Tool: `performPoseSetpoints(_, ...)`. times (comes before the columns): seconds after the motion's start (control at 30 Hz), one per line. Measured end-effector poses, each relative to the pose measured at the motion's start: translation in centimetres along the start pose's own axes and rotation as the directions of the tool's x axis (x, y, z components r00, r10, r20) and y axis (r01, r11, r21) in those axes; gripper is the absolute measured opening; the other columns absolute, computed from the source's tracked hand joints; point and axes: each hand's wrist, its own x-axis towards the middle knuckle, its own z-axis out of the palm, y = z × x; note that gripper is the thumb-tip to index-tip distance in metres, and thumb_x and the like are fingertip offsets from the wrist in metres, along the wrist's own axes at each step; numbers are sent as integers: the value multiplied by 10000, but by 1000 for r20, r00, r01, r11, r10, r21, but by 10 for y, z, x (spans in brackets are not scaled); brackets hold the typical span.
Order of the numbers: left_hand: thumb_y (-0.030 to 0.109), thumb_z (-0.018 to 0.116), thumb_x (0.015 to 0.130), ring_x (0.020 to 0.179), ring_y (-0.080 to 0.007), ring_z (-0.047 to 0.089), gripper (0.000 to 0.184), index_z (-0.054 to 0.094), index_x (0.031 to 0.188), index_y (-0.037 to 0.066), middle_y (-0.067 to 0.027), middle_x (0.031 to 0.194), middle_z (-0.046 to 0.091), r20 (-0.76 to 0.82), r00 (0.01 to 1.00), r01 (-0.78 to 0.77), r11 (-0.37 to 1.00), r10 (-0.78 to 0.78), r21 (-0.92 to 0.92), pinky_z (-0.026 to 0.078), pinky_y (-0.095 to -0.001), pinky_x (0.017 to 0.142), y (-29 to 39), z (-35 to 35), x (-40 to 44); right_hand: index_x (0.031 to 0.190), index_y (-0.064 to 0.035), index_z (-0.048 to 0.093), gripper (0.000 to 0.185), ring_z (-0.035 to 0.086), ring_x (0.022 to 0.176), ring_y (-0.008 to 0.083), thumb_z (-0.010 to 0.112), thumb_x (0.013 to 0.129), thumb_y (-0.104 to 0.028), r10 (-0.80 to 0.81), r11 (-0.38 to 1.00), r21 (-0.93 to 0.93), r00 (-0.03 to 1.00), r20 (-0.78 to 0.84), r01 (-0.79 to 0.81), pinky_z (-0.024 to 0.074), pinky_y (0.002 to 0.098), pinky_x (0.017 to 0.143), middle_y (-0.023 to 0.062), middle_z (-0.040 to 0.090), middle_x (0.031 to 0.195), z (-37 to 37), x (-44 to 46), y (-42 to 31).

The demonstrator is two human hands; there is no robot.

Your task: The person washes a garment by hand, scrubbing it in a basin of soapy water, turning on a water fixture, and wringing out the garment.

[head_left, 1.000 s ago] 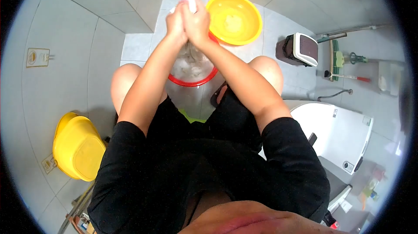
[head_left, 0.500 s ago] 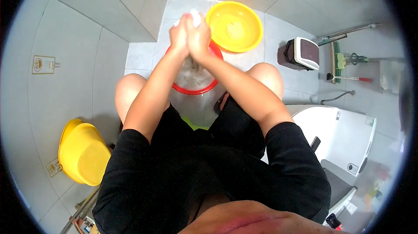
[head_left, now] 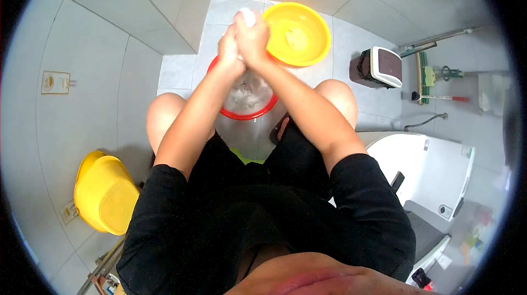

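Note:
Above a red-rimmed basin (head_left: pixel 250 115), my two hands are pressed close together around a wet white cloth (head_left: pixel 248 18). My left hand (head_left: pixel 229 48) is closed and sits slightly lower, its fingers against the cloth and the other hand. Wrapped round the upper part of the cloth is my right hand (head_left: pixel 253 37), with a white bulge sticking out at the top. Whitish cloth lies in cloudy water inside the basin below my wrists. Most of the cloth between my palms is hidden. A yellow basin (head_left: pixel 324 34) with water and something pale in it stands just right of my hands.
A bin with a white-edged lid (head_left: pixel 386 67) stands at the right, near a brush with a red handle (head_left: pixel 447 98). The white toilet (head_left: pixel 422 163) is at lower right. Yellow basins (head_left: pixel 104 193) hang at the left wall (head_left: pixel 88 119). My knees flank the red-rimmed basin.
The view has tilted, so the scene sits lower than in the earliest frame. My hands have shifted against each other, the left now lower than the right, still gripping the cloth.

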Motion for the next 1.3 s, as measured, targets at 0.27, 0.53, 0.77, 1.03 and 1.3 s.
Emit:
performPoseSetpoints(0.27, 326, 608, 974, 921, -250, 680, 316, 663, 1121, 52, -109, 1039, 698, 786, 611, 330, 933, -97, -141, 554, -387, 816, 10, -85, 92, 867, -29, 654, 308, 659, 813, 462, 699, 834, -333, -90, 992, -95, 994, -62, 84, 509, 506, 723, 252, 677, 824, 8, -20, -7)
performPoseSetpoints(0.53, 374, 513, 1007, 927, -256, 681, 345, 643, 1103, 70, -102, 1005, 696, 710, 686, 310, 947, -159, -87, 554, -401, 822, 24, -68, 74, 841, -20, 641, 295, 650, 741, 430, 667, 870, -313, -37, 999, 11, 993, -116, 39, 498, 492, 679, 237, 671, 784, -3, 1, -7)
performPoseSetpoints(0.77, 302, 570, 965, 897, -241, 683, 279, 652, 1085, 64, -101, 998, 706, -10, 1000, 14, 993, -13, 117, 553, -398, 822, 5, 0, 1, 862, -47, 654, 272, 643, 740, 460, 661, 881, -318, 45, 999, 31, 988, -145, -41, 495, 515, 684, 232, 675, 771, 1, 14, 13)
performPoseSetpoints(1.03, 337, 509, 987, 865, -254, 681, 301, 645, 1029, 72, -88, 948, 682, 75, 997, 0, 999, -3, 35, 555, -398, 797, 1, -7, 9, 835, -38, 641, 292, 656, 703, 412, 634, 905, -322, -59, 998, -40, 995, -75, 56, 518, 461, 659, 214, 680, 764, -3, 11, 0)
performPoseSetpoints(1.3, 362, 533, 984, 958, -215, 674, 303, 650, 1132, 125, -50, 1045, 706, 518, 853, 93, 995, -66, -27, 545, -391, 840, 23, -28, 30, 872, -63, 630, 304, 646, 741, 481, 657, 883, -365, -211, 964, -144, 971, 109, 225, 498, 545, 666, 255, 654, 744, 10, -24, -14)
